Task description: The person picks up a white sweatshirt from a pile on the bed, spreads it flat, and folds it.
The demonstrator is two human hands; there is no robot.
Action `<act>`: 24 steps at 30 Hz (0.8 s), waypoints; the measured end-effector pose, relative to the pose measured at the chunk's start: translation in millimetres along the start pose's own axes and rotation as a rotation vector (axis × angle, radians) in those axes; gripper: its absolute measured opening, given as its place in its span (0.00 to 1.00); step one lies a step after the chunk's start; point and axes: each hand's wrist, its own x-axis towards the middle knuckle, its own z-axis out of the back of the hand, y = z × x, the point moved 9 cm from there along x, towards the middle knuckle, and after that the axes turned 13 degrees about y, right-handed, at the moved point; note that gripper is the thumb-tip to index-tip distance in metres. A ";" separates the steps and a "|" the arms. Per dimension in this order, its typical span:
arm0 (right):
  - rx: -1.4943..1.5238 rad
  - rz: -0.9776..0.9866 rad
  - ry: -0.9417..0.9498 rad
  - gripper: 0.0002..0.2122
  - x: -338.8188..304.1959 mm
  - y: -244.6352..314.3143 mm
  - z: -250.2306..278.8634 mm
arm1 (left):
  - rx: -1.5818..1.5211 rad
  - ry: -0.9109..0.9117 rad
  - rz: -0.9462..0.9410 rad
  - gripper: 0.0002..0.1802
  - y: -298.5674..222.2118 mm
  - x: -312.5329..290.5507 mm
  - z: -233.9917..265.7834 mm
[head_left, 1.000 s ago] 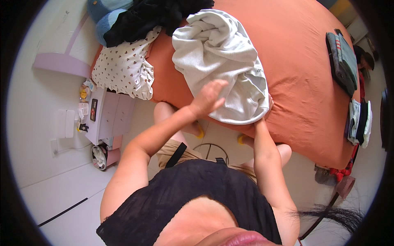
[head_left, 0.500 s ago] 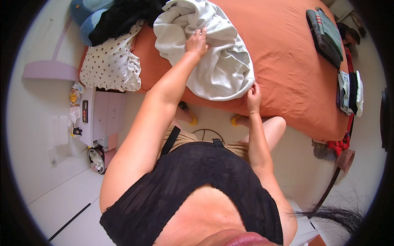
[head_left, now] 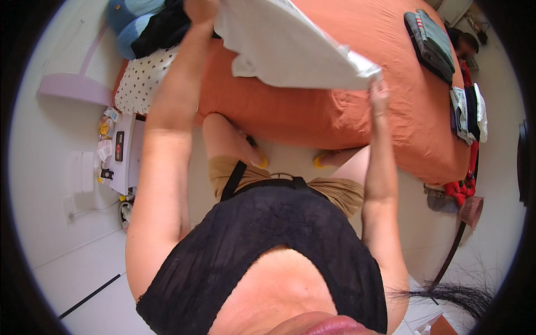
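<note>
Over the bed (head_left: 427,125), hands (head_left: 202,8) (head_left: 379,96) spread a white garment (head_left: 285,47), lower edge free

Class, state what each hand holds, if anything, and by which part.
The right hand grips the pale garment by its right corner; what the left hand holds cannot be told.

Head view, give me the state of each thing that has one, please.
Pale garment, spread between the hands
Right hand, closed on the garment's corner
Left hand, cut off at the top, grip unclear
Orange bedsheet, creased
Black cloth, bunched
Grey clothes, folded and stacked
Patterned pillow, partly covered
</note>
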 end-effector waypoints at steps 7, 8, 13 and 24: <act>-0.279 0.599 -0.610 0.17 -46.0 250.3 105.4 | 0.030 -0.516 -0.324 0.15 -74.2 -84.7 119.8; -0.273 0.701 -0.670 0.17 -67.0 265.7 102.0 | 0.012 -0.584 -0.307 0.15 -69.0 -104.1 125.2; -0.546 0.478 -0.467 0.15 -88.7 153.9 82.6 | 0.084 -0.200 -0.081 0.07 11.5 -199.2 28.5; -0.561 -0.022 -0.163 0.14 -155.9 -71.0 110.9 | 0.113 0.711 0.024 0.11 80.3 -338.2 -89.0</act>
